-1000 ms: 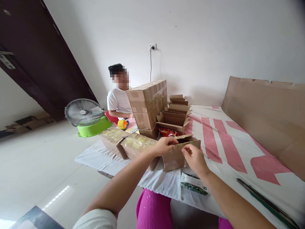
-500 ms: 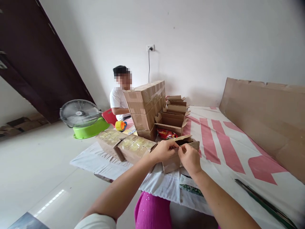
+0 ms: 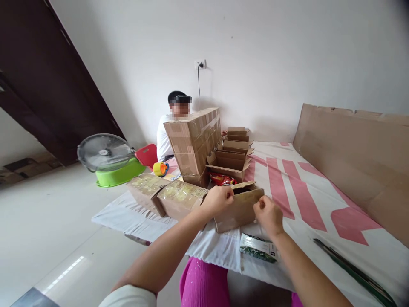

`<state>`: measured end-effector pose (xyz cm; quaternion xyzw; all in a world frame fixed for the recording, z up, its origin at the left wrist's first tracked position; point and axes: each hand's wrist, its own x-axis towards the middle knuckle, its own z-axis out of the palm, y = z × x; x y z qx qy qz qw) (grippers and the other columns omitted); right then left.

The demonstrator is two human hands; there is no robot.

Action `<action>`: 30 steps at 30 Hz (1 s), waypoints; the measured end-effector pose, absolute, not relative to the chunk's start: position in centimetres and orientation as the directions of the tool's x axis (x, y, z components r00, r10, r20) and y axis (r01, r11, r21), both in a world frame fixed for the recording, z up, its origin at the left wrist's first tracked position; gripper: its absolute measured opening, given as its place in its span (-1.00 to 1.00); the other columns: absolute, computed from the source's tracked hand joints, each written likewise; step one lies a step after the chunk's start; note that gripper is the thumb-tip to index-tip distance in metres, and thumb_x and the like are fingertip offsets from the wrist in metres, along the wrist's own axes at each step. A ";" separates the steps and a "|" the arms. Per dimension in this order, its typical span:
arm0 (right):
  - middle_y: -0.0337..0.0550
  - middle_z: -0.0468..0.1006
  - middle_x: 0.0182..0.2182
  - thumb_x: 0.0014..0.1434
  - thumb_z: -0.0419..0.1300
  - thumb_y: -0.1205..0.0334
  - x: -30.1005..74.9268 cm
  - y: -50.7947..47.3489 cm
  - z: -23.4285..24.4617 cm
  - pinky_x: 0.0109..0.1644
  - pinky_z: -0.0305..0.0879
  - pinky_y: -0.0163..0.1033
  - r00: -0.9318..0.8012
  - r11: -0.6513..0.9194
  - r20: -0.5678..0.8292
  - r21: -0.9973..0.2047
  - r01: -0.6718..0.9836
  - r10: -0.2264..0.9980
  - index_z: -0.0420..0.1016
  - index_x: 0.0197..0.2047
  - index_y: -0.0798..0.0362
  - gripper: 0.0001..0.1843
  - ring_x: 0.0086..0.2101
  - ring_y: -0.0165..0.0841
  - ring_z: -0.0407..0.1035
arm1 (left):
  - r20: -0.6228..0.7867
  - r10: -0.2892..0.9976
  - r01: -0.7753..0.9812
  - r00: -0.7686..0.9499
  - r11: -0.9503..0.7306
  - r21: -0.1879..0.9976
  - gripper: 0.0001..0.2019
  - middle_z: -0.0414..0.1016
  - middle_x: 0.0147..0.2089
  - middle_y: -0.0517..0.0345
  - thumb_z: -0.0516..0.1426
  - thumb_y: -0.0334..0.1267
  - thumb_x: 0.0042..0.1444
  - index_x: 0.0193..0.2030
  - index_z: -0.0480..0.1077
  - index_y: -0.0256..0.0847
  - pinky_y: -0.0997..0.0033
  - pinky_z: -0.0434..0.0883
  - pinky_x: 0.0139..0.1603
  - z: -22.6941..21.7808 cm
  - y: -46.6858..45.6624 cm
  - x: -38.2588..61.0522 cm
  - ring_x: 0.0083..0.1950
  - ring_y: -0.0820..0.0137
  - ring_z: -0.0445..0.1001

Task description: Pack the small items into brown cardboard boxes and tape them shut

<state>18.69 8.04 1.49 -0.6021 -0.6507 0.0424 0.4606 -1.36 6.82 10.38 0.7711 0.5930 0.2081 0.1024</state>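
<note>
A small brown cardboard box (image 3: 238,211) sits on a white and pink cloth (image 3: 306,200) in front of me, its top flaps partly up. My left hand (image 3: 219,199) is curled at the box's upper left edge, fingers pinched on a flap. At the box's right end my right hand (image 3: 267,215) is closed with fingers bent, touching the corner; what they pinch is hidden. A green and white packet (image 3: 258,247) lies on the cloth just below the box.
Two taped boxes (image 3: 166,196) lie to the left. A stack of sealed cartons (image 3: 191,143) and several open cartons (image 3: 233,155) stand behind, with a red packet (image 3: 223,179). A person in white (image 3: 166,138) sits beyond. A fan (image 3: 104,151), a green basin (image 3: 119,175) and flat cardboard (image 3: 351,157) stand around.
My hands met at the middle of the box's top flap, then my right hand slid out to the right end. The person behind has shifted right, partly behind the cartons.
</note>
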 end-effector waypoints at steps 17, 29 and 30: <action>-0.12 0.59 -0.25 0.30 -0.01 0.20 19.7 5.8 4.4 -0.16 0.32 -0.23 -0.193 0.636 0.678 -0.499 0.588 0.709 0.43 -0.12 0.02 -0.78 -0.24 -0.30 0.47 | 0.121 0.927 0.877 0.356 -0.376 0.301 -0.75 0.61 -0.26 0.11 0.05 -0.32 0.05 -0.22 0.54 -0.11 0.44 0.32 -0.27 11.8 6.6 0.6 -0.26 0.29 0.51; -0.06 0.44 -0.40 0.27 -0.05 0.41 17.0 7.7 4.0 -0.21 0.16 -0.13 -0.404 0.643 0.783 0.006 0.766 0.474 0.46 -0.30 0.08 -0.73 -0.32 -0.22 0.26 | 0.118 0.948 0.898 0.295 -0.317 0.305 -0.73 0.60 -0.29 0.03 0.00 -0.27 0.13 -0.28 0.56 -0.16 0.39 0.35 -0.28 11.2 7.2 1.6 -0.28 0.25 0.52; -0.06 0.44 -0.40 0.25 -0.05 0.43 17.1 7.8 3.8 -0.21 0.15 -0.12 -0.417 0.644 0.781 0.025 0.764 0.465 0.46 -0.30 0.07 -0.73 -0.31 -0.21 0.24 | 0.116 0.951 0.901 0.286 -0.308 0.304 -0.72 0.60 -0.29 0.00 0.00 -0.27 0.13 -0.28 0.55 -0.17 0.37 0.35 -0.28 11.0 7.3 1.6 -0.28 0.22 0.52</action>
